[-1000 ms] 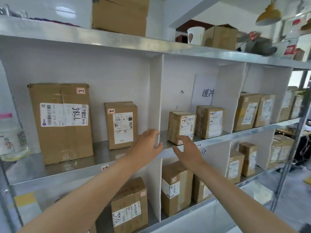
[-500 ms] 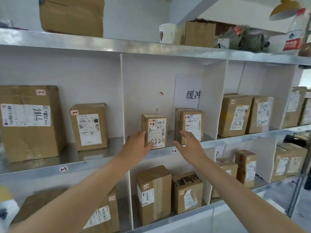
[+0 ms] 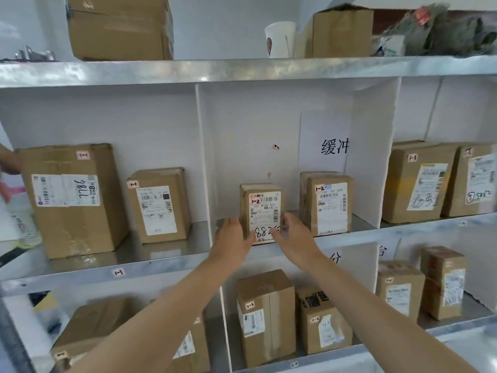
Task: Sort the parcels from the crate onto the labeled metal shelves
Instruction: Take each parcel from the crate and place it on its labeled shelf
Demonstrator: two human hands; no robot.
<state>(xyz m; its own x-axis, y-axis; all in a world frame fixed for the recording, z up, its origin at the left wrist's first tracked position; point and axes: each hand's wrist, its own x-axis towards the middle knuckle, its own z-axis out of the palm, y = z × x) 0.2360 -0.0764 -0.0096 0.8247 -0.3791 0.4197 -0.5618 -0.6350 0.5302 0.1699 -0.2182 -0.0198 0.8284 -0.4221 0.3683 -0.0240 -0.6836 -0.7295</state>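
The small brown cardboard parcel [image 3: 259,200] with a white shipping label stands upright near the front edge of the middle metal shelf [image 3: 166,254]. It sits in the bay between the white divider panel [image 3: 204,157] and a taller brown cardboard box [image 3: 326,203]. Both boxes carry a "1-2" sticker, so the bay appears to be the right one. The parcel is flanked by both hands — the left hand [image 3: 235,239] is laid against its left side, and the right hand [image 3: 294,238] touches its lower right front corner. The grip is loose: the fingers are mostly straight, nothing is clasped, and the weight seems to be borne by the shelf. To finish the step well, the parcel should be squared and pushed back evenly from the lip — label kept facing out, clear of its neighbour. Both hands should then be drawn off together so that it is not tipped.
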